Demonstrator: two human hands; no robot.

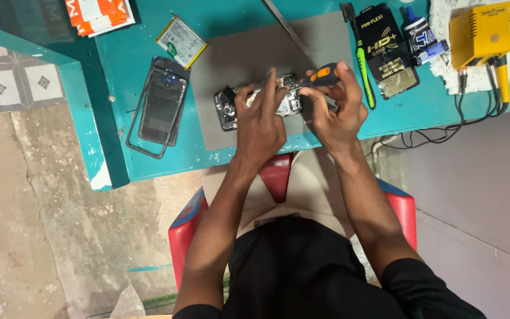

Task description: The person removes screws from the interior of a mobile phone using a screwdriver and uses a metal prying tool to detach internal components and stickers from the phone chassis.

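An opened phone (pixel 231 105) with its insides exposed lies on a grey work mat (pixel 237 53) on the teal table. My left hand (pixel 260 121) presses down on the phone's middle, fingers spread over it. My right hand (pixel 336 109) grips a small screwdriver with an orange and black handle (pixel 320 75), its tip pointing at the phone's right end.
A phone back cover and frame (pixel 160 106) lie left of the mat, a flat battery (pixel 181 40) above them. A green-handled tool (pixel 363 74), a dark package (pixel 388 50), a glue bottle (pixel 420 32) and a yellow soldering station (pixel 480 34) with cables stand at the right. A red stool (pixel 187 230) is below.
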